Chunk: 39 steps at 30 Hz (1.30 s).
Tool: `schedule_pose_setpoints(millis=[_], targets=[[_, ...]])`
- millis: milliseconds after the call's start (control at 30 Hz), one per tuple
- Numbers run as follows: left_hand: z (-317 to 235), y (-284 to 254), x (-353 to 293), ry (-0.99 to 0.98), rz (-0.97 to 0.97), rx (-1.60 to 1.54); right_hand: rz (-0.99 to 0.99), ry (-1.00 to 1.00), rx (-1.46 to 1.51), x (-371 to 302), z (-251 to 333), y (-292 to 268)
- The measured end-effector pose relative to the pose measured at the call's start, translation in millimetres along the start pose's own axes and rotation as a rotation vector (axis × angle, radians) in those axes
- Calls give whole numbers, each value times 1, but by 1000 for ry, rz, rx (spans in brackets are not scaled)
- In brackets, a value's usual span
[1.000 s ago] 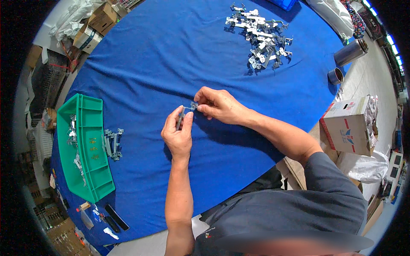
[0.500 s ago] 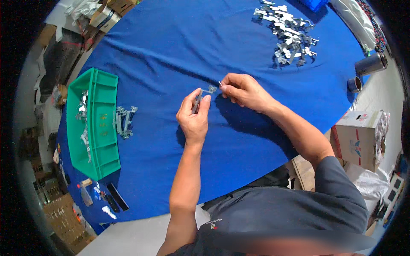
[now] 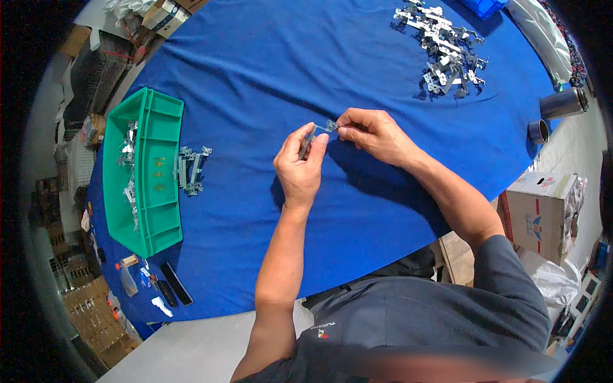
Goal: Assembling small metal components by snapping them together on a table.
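Note:
My left hand [image 3: 299, 172] is closed on a slim grey metal bracket [image 3: 307, 145], held above the blue cloth between thumb and fingers. The bracket's bent end [image 3: 329, 126] sticks out to the right of the thumb. My right hand [image 3: 378, 135] is closed in a pinch, its fingertips right at that bent end. What the pinch holds is hidden by the fingers; I cannot tell whether it touches the bracket. Several similar brackets [image 3: 190, 170] lie in a small group to the left, against a green plastic bin [image 3: 147, 191].
More metal parts [image 3: 129, 153] lie inside the bin. A heap of brackets [image 3: 446, 54] is at the far right, near a blue container [image 3: 483, 6]. Dark cylinders [image 3: 562, 103] stand at the right edge. A phone-like black slab [image 3: 176, 283] and small tools lie near left.
My right fingertips, which showed a small thin piece sticking up, have come to the bracket's end, closing the gap. The whole view has shifted slightly.

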State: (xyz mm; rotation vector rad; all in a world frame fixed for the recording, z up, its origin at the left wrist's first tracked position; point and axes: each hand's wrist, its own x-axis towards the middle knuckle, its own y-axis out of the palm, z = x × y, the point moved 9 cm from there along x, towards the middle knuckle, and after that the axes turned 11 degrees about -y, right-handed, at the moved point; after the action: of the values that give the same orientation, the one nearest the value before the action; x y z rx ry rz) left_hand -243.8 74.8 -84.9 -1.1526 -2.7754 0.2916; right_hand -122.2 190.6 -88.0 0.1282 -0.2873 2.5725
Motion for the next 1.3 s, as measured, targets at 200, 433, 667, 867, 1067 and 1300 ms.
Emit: schedule_pose_setpoints(millis=[200,433,667,867,1067,1300], targets=[[-16,2,-4,76,-10,111,-24,-8,-18,-2,6,0],[-30,7,-6,118,32,174,-27,-29,-75,0,7,-2],[-7,-1,1,19,-12,28,-205,-10,37,0,6,-19],[4,-7,1,-16,-50,-40,27,95,125,-2,-3,7],[-4,-1,-1,2,-11,51,-14,-38,-146,0,6,-2],[-29,5,-6,138,26,186,-67,4,1,0,11,-1]])
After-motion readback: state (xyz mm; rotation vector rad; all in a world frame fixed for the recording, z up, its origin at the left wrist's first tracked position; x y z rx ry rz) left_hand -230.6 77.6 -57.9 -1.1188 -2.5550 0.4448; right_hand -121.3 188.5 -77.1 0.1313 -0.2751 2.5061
